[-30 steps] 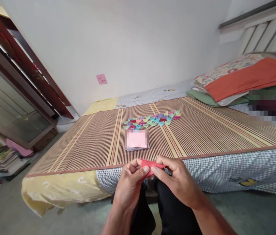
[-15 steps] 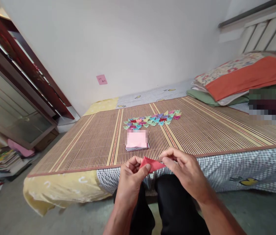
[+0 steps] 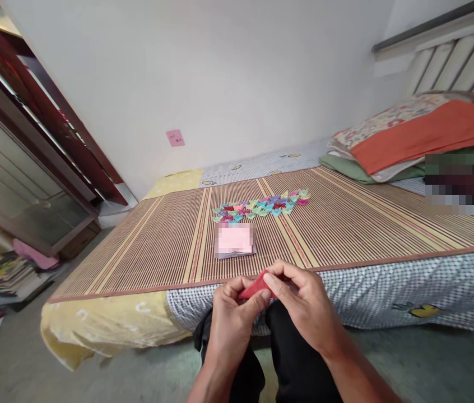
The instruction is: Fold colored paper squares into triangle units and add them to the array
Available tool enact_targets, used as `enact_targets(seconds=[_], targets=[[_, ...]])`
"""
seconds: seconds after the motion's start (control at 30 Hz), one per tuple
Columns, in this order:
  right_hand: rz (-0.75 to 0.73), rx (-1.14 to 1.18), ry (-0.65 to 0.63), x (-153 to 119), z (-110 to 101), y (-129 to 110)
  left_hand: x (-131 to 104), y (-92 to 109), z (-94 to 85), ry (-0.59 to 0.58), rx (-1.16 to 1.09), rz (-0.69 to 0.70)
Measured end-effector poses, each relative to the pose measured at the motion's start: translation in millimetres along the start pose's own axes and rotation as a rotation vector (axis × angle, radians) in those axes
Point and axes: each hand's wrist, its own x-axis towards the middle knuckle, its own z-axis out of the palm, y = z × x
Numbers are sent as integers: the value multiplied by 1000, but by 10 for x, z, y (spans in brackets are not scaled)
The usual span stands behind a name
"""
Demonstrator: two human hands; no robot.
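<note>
Both hands up at the near edge of the bed, close together, just above a pair of black-trousered knees. Between them a small piece of red paper, folded to a narrow, slanting shape — right end higher than left. Left hand pinched nearly closed, thumb on the near face of the red paper, curled fingers at its left end and behind. Right hand likewise closed to a pinch, thumb and forefinger at the upper right corner; exact fold lines hidden by the thumbs. Straight beyond the hands, on a striped mat, sits a stack of paper, its top sheet pink, edges partly blurred out. Just past the stack, a crowded band of small folded paper shapes — green, blue, purple, red, yellow, pink — runs from left to farther right. Under the mat, checked cloth hangs over the near side, yellow cloth at the left. Far right, a pillow with an orange panel lies on green bedding. Pink note on the white wall, far side. Books piled low at left, off the bed.
</note>
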Motion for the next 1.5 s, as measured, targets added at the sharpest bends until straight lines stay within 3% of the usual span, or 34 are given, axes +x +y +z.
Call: enact_targets(seconds=[0.27,0.57,0.73,0.8,0.87,0.93,1.2,1.5], targets=[[-16,-23,90,-16,37,-18,-14,-48,27,29,-126,36],[-18,-97,119,-24,-5,19,-85,-28,1,34,86,142],[-25,-109,150,-14,-74,-9,-54,-17,-143,173,-1,177],[-14,-84,123,-17,-66,-21,-54,11,-153,139,-9,161],[-6,-45,85,-26,-32,-27,-67,23,-111,12,-33,78],[4,13,50,-35,9,-26,-85,8,-43,-42,-120,-17],[50,63,-79,-36,17,-68,-91,-40,34,10,-176,35],[15,-24,-46,-32,-5,-148,-120,-3,-22,-63,-129,11]])
